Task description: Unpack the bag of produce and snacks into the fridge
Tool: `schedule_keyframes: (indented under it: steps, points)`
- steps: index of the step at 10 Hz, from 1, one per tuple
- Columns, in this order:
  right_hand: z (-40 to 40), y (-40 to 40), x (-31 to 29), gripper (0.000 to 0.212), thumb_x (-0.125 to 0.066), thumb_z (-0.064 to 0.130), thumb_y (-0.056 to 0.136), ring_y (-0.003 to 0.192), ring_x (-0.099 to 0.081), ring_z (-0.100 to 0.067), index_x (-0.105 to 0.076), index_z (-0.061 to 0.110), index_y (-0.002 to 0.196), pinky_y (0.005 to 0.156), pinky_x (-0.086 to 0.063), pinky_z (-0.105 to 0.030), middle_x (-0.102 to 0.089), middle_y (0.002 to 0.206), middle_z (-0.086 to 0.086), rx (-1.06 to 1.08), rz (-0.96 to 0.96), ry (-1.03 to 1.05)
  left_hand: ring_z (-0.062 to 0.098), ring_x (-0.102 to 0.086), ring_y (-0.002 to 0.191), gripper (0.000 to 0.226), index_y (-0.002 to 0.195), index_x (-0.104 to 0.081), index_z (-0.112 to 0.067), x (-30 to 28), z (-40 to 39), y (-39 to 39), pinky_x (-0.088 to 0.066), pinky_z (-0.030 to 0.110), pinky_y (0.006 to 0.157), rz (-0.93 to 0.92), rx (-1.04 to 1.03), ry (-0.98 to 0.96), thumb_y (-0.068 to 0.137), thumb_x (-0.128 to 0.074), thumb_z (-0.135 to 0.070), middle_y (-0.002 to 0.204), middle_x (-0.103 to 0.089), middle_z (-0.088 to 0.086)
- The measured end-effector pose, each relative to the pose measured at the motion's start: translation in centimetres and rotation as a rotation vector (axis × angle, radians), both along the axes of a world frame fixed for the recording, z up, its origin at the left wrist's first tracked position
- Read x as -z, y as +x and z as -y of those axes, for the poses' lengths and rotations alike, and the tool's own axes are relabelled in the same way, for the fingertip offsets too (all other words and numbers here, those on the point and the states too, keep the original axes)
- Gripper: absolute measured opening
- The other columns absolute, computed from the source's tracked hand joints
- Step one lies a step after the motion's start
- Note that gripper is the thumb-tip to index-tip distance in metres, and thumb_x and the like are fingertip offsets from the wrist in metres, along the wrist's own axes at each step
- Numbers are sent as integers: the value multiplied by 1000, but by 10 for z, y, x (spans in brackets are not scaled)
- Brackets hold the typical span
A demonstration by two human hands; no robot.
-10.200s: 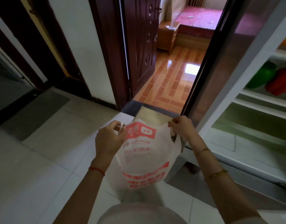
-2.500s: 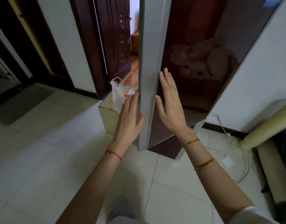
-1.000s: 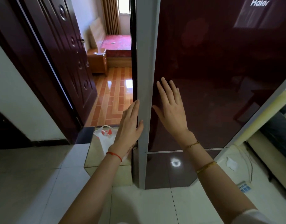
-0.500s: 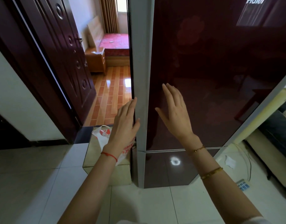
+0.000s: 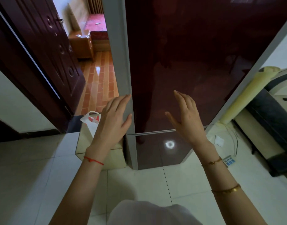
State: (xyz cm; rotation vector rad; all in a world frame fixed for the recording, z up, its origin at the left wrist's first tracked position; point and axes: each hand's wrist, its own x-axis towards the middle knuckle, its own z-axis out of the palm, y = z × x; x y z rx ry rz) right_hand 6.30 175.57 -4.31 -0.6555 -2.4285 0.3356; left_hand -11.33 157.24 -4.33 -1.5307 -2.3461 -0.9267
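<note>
Head view, single entry.

Item: fridge (image 5: 196,62). Tall, glossy dark-red front, grey edge strip down its left side. Upper door was shut flush; a seam separated it from the lower door. No contents were visible.

Item: your left hand (image 5: 113,122). Fingers were straight and together, raised in front of the grey edge strip at the door's left side, thumb splayed toward the red panel. It held nothing. Whether the fingertips touched the strip could not be told.

Item: your right hand (image 5: 186,117). Fingers were straight and loosely spread, palm turned toward the door front. It held nothing and appeared just off the surface, though contact could not be ruled out.

Item: bag (image 5: 90,120). White plastic with red print, handles up, limp, sitting on top of a pale box-like stand (image 5: 113,157) just left of the fridge. It was partly hidden behind your left wrist. Its contents could not be seen.

Item: surroundings. Pale floor tiles, an open dark door (image 5: 47,46) on the left leading to a room with reddish flooring.

Step in hand, as judged: the door-closing end of the unpacking, with both hands free at the shut door. The bag's slack look suggested it was emptied, unconfirmed.

Next move, as judged: you would need to check the seal along the edge strip, then lower both hands and reach left for the bag.
</note>
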Motion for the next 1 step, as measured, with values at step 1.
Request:
schedule_keyframes:
  steps: [1]
  points:
    - [1,17,2,66,-60,38,94,139,-35,-26,-34,9,148,114,-34,-43,-43,147,-7,20,-1,-4,23,-46,131,57,147,-42,-11,-1,2,17,-34,33,109,-4,-21,16,93,-58,-19,143,-50,8]
